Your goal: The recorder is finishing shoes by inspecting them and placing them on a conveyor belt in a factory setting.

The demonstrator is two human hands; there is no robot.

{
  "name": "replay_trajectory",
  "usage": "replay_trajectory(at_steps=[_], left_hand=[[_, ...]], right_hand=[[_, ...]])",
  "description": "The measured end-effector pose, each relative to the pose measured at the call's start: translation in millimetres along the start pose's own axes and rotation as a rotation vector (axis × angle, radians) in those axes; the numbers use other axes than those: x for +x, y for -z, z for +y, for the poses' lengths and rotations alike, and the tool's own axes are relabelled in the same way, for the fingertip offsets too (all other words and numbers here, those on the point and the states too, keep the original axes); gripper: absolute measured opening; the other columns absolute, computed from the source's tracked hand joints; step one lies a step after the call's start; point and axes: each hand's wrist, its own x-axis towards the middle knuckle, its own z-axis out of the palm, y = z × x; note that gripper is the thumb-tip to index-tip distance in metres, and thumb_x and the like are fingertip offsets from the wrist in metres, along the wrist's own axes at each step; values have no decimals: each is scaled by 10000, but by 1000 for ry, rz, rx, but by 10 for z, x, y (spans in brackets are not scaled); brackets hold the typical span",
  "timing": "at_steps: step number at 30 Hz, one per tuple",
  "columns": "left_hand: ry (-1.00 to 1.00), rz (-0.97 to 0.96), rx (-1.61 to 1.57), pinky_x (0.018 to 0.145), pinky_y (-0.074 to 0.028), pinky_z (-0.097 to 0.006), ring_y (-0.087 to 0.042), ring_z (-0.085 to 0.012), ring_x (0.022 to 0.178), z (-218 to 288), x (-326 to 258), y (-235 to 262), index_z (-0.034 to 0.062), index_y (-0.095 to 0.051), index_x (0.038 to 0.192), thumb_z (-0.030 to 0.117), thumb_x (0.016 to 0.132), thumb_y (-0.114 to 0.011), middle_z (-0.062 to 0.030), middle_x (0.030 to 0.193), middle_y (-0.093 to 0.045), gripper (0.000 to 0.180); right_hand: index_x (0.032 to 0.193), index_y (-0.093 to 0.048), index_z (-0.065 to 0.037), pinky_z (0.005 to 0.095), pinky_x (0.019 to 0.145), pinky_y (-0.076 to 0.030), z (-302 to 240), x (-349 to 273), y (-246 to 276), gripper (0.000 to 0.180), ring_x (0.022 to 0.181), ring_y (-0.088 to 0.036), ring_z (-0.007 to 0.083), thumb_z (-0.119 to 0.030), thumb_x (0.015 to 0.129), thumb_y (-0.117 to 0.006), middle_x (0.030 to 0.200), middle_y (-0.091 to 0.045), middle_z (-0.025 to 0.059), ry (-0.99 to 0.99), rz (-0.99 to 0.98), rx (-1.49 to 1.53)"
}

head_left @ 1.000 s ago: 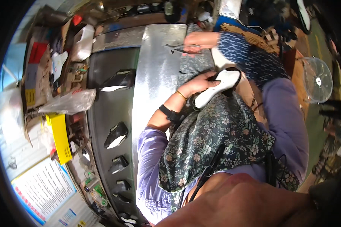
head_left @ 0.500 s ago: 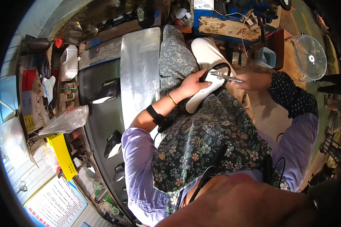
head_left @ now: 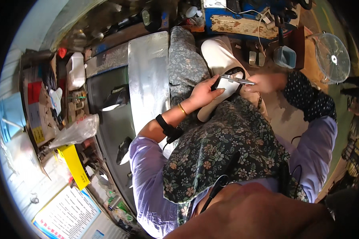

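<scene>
In my lap lies a black shoe, its white sole (head_left: 231, 86) turned up. My left hand (head_left: 204, 93) grips the shoe's left side, with the thumb reaching toward the sole. A slim, pointed silver metal tool (head_left: 237, 80), whose exact kind I cannot make out, is in my right hand (head_left: 263, 83), closed around its right end. That hand is slightly blurred. The tool lies across the far end of the sole, its tip close to my left fingers. Below the shoe, a dark floral apron (head_left: 223, 139) covers my lap.
To the left runs a dark trough (head_left: 111, 93) holding several black shoes with white soles, beside a metal-topped ledge (head_left: 147, 59). A blue workbench (head_left: 243, 30) stands ahead. A plastic tub (head_left: 284, 57) and a round fan (head_left: 332, 58) are at the far right.
The surroundings have shifted slightly in the picture as the view moved. The tool has tilted a little over the sole, and my left thumb has moved slightly. Both hands keep their grip.
</scene>
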Motion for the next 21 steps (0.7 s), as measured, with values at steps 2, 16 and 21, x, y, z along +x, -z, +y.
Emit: replay_trajectory(at_steps=[2, 16, 21], left_hand=[[-51, 81, 160, 935, -478, -357, -605, -350, 1121, 34, -1, -59, 38, -433, 1418, 374, 867, -675, -233, 1258, -586, 689], [234, -144, -880, 889, -465, -266, -606, -139, 965, 60, 226, 64, 30, -582, 1271, 392, 957, -588, -54, 1094, -658, 479], [459, -298, -843, 797, -482, -258, -618, -117, 907, 123, 558, 195, 15, -657, 1118, 347, 906, -663, -50, 1026, -679, 394]], right_hand=[[938, -582, 5, 316, 665, -448, -306, 52, 183, 310, 709, -526, 122, -293, 1000, -524, 773, -593, 60, -251, -207, -195], [882, -549, -34, 467, 643, -470, 803, 365, -339, 259, 767, -587, 383, -283, 917, -613, 842, -572, 155, 367, 459, -651], [908, -572, -34, 437, 663, -482, 658, 111, -419, 249, 783, -592, 361, -280, 908, -611, 857, -579, 135, 346, 599, -828]])
